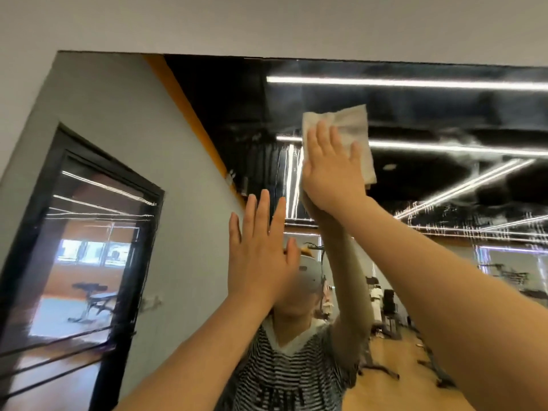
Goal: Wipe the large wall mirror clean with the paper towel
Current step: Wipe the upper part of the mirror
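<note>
Right hand raised high, fingers straight and spread, pressing flat on the paper towel against the large wall mirror. No curl of the fingers round the towel: open palm, holding it to the glass by pressure alone. Towel white, folded to a rough rectangle, sticking out above the fingertips and down the hand's right side, lying in the upper part of the mirror, a little below its top edge and right of its left edge.

Left hand lower and to the left, fingers straight and close together, thumb out, palm turned to the glass, holding nothing; contact with the mirror impossible to judge. Both forearms bare, reaching up from the bottom of the view.

Smears and thin vertical streaks on the glass just left of the towel and further right across the dark area. Reflected in the mirror: long bright ceiling light strips on a dark ceiling, an orange band along a grey wall, a black-framed door with glass panels at left, exercise equipment on a wooden floor at lower right, and the person in a black-and-white striped shirt with one arm raised to meet the right hand. Plain pale wall above the mirror's top edge
</note>
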Available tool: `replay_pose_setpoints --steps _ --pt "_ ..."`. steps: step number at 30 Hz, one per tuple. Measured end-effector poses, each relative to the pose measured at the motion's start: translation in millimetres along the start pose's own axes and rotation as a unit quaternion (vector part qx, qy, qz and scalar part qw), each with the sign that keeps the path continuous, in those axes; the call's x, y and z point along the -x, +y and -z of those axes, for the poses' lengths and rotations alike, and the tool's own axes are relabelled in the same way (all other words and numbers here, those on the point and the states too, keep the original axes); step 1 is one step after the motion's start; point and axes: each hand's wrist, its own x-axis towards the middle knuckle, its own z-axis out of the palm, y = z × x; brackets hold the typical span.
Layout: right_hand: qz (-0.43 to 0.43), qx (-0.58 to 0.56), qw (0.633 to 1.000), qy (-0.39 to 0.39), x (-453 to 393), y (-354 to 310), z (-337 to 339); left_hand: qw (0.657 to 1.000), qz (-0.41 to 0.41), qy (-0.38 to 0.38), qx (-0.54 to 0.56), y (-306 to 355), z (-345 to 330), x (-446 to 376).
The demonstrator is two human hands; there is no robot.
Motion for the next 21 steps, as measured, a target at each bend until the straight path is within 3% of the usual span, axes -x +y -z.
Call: replay_pose_setpoints --steps 5,13,18,21 --pt "0.016 0.016 1.000 -0.002 14.4 44.2 8.3 1.000 -0.004 -0.011 0.013 -1.4 1.5 0.0" --pt "-0.114 -0.004 0.993 0.019 54.1 134.0 32.3 1.000 -0.011 0.013 -0.007 -1.7 -3.7 0.6" --pt "-0.176 -0.024 0.983 0.039 41.4 108.1 22.5 1.000 -0.009 0.019 -0.016 -1.8 -5.8 0.6" --pt "-0.138 -0.030 0.990 0.029 29.5 67.6 14.9 1.000 -0.011 0.018 -0.018 -1.4 -5.3 0.5"
